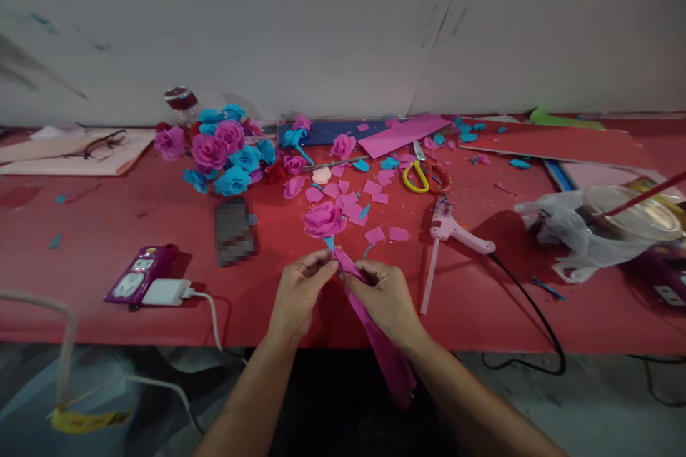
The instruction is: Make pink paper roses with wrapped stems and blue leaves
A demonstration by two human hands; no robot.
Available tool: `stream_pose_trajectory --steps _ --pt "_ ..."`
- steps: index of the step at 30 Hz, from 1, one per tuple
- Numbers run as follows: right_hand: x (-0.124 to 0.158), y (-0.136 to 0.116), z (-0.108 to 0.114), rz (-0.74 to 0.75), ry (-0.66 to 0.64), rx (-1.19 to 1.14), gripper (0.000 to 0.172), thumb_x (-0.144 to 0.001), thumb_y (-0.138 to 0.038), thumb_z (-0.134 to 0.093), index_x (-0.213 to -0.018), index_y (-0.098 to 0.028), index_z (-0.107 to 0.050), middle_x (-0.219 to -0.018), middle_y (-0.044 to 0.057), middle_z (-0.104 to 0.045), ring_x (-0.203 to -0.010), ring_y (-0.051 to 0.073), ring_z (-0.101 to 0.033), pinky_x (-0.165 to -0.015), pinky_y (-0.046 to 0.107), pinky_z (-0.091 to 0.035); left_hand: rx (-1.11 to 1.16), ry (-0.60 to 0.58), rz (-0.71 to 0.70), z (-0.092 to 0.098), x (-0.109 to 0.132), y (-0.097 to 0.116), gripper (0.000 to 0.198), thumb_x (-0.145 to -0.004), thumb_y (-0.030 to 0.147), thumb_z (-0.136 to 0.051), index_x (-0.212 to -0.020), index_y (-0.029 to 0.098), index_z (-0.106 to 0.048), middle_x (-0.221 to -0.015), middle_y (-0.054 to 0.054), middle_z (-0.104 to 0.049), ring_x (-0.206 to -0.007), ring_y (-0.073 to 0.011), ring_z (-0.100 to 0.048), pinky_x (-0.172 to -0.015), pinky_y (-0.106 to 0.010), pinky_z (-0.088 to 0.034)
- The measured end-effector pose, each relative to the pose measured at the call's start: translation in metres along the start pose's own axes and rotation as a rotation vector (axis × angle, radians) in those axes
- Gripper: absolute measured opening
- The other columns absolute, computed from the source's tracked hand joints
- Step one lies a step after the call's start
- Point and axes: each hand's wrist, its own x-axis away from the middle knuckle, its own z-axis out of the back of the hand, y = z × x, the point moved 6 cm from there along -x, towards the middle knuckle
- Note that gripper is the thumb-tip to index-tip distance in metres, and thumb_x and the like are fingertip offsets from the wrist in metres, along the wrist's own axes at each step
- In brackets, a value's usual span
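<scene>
Left hand (299, 291) pinched on the pink paper flower (324, 220) right below its bloom, blue base showing above the fingers; right hand (390, 298) has the pink strip (381, 344) pinched beside it, tail hanging past the front edge of the red table (471, 325). Loose petals (351, 208) just beyond the bloom, glue gun (465, 235) and scissors (416, 177) to the right, flower bunch (222, 150) back left.

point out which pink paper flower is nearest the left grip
The open pink paper rose with a blue paper base, just beyond the left grip. The other pink paper flowers sit farther back, some bunched with blue paper flowers.
</scene>
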Motion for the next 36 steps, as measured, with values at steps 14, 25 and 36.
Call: stream_pose_trajectory --steps 14,25,36 --pt "-0.009 -0.004 0.001 -0.005 -0.101 0.078 0.025 -0.074 -0.035 -0.065 -0.060 -0.017 -0.055 -0.057 -0.005 -0.036 -0.055 0.009 -0.030 -0.052 0.024 -0.023 0.071 0.060 0.193 0.009 -0.012 -0.002 0.020 -0.051 0.023 -0.081 -0.066 0.014 -0.072 -0.065 -0.004 -0.068 -0.059 -0.0099 -0.059 -0.060 -0.022 -0.046" --pt "-0.011 0.004 -0.001 -0.144 -0.183 -0.208 0.021 -0.070 -0.037 -0.068 -0.070 -0.017 -0.066 -0.063 -0.003 -0.051 -0.058 0.009 -0.040 -0.056 0.024 -0.031 0.070 -0.073 0.227 0.005 -0.011 0.002 0.018 -0.061 0.023 -0.077 -0.076 0.014 -0.073 -0.071 -0.005 -0.070 -0.065 -0.0095 -0.060 -0.064 -0.020 -0.047" --pt "-0.015 0.002 0.005 -0.059 -0.183 -0.044 0.029 -0.072 -0.040 -0.064 -0.059 -0.016 -0.052 -0.057 -0.006 -0.034 -0.054 0.008 -0.030 -0.051 0.023 -0.025 -0.003 -0.105 0.241 -0.002 -0.014 0.002 0.018 -0.060 0.025 -0.078 -0.074 0.015 -0.074 -0.070 -0.003 -0.070 -0.064 -0.0079 -0.059 -0.063 -0.019 -0.045"
